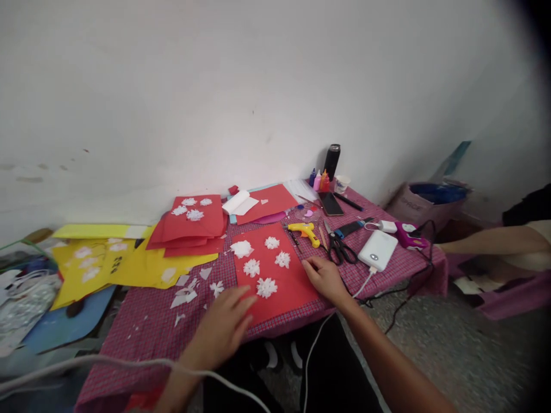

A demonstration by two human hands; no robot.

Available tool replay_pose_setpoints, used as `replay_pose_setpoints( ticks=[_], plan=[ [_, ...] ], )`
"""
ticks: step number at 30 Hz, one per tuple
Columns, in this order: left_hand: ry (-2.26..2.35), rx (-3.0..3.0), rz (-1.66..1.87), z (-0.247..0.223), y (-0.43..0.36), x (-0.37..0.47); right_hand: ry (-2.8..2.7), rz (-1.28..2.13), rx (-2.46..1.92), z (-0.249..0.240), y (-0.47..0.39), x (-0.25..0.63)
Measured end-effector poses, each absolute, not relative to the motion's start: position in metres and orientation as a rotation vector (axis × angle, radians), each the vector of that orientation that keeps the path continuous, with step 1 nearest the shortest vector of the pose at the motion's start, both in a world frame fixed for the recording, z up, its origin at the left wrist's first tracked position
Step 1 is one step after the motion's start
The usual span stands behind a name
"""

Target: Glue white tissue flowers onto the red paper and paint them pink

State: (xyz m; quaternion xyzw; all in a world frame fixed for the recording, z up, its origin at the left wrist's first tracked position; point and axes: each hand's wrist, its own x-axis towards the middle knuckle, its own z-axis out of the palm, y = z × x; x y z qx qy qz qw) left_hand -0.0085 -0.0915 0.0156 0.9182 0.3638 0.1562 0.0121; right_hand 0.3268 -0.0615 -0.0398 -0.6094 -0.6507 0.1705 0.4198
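A red sheet (284, 295) lies on the checked tablecloth, with several white paper flowers (267, 288) on it. One flatter white piece (241, 249) sits at its upper left corner. My left hand (228, 318) hovers at the sheet's lower left, slightly blurred, its fingers apart and nothing seen in them. At the sheet's right edge is my right hand (325, 278), thumb and index finger close together; whether anything lies between them is too small to make out. White paper scraps (185, 297) are scattered left of the sheet.
Beyond the right hand lie a yellow glue gun (306, 232), black scissors (339, 249) and a white power bank (377, 250) with cables. Stacked red sheets (189, 229) and yellow sheets (142, 267) are at the left. A black bottle (332, 162) stands by the wall. Another person's arm (486, 240) shows at right.
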Motion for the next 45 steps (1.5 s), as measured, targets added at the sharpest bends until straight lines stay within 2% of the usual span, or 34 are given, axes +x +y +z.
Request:
replay_pose_setpoints(
  ticks=[6,15,30,37,45],
  plan=[
    [1.205,2.935,0.609,-0.043,-0.153,0.003,-1.682,0.416,-1.521,-0.039,-0.063,0.328],
    [1.513,2.827,0.942,-0.076,-0.161,0.021,-1.693,0.468,-1.497,-0.041,-0.065,0.331],
    [1.575,2.75,1.034,-0.072,-0.164,0.032,-1.707,0.479,-1.503,-0.043,-0.066,0.333],
    [1.524,2.722,1.239,-0.073,-0.162,0.036,-1.732,0.435,-1.474,-0.045,-0.066,0.334],
    [1.538,2.72,1.245,-0.072,-0.162,0.036,-1.723,0.449,-1.484,-0.045,-0.066,0.332]
  ],
)
